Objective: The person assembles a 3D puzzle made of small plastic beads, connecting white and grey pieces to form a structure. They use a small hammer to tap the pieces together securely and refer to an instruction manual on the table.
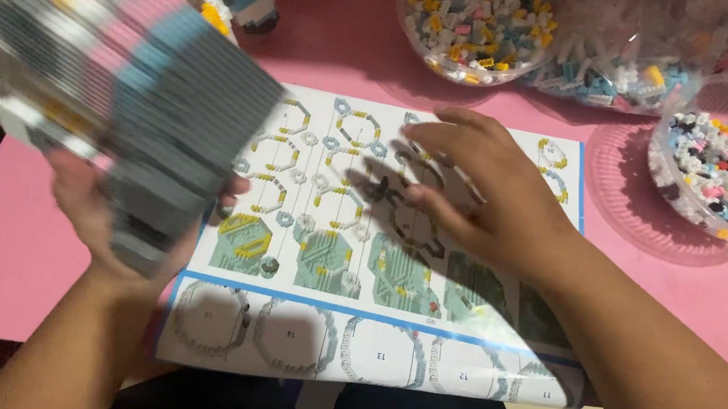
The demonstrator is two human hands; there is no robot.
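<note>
— Gripping from below, our left hand (99, 210) closes its grip on the brick model (105, 80) at the upper left of the frame, raised off the table (5, 254), likely to bring it near our eyes.

— And our right hand (486, 197)?

— Its grip is open, fingers spread flat over the instruction sheet (360, 256) at centre, seemingly pinning the page.

— Which way does the model run?

— It's blurred; its long axis seems to slant from upper left down toward centre. Bowls of loose bricks (473, 31) sit at upper right.
</note>
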